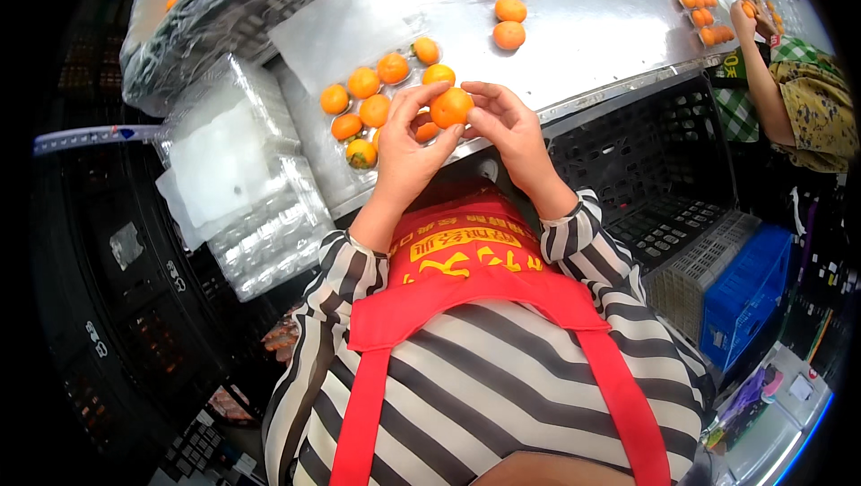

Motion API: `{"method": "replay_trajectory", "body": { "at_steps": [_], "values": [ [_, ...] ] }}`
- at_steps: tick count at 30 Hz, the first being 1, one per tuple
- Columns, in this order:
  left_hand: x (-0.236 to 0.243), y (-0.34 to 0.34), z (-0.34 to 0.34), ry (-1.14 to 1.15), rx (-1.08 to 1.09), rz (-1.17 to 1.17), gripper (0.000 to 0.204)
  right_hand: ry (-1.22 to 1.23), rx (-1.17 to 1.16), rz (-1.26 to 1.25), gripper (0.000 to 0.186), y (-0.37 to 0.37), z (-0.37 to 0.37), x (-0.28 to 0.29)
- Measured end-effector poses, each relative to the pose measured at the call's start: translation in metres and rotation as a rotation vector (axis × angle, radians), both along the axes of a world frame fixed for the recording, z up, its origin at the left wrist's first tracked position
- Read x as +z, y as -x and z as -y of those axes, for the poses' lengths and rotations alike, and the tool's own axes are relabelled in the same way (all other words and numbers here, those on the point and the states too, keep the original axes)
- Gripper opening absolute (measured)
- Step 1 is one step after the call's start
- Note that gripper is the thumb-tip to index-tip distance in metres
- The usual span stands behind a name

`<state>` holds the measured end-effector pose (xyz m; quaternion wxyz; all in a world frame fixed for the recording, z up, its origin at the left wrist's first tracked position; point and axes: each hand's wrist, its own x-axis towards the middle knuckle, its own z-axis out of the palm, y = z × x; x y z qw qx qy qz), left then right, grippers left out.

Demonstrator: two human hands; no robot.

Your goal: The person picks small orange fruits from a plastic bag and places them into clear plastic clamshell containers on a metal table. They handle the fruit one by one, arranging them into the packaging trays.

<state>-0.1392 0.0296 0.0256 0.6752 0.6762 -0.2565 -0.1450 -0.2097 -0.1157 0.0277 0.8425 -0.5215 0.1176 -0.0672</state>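
I hold one mandarin (452, 108) between the fingertips of both hands, just above the near edge of the metal table (587, 47). My left hand (408, 141) has its thumb and fingers on the fruit's left side. On the other side, my right hand (511, 132) grips it with thumb and fingers. Beneath and to the left lies a clear plastic tray (408, 87) with several mandarins in its cups. One mandarin (361, 154) at the tray's near left corner has a greenish patch. Another mandarin (426, 130) is partly hidden behind my left fingers.
Stacked clear trays (269, 226) stand left of the table. Behind them is a plastic-lined crate (188, 29) with orange fruit. Two loose mandarins (509, 35) lie farther back. A black crate (655, 145) sits at right; beyond it another person's hand (744, 20) handles fruit.
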Motion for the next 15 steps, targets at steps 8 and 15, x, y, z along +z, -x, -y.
{"method": "replay_trajectory", "body": {
  "at_steps": [8,15],
  "values": [
    [0.000,0.005,-0.036,-0.032,-0.073,-0.023,0.047,0.078,-0.055,-0.109,0.026,0.002,-0.030,-0.003],
    [-0.003,-0.006,-0.055,0.180,-0.205,-0.417,0.050,0.133,0.025,-0.091,0.030,0.006,-0.037,0.004]
  ]
}}
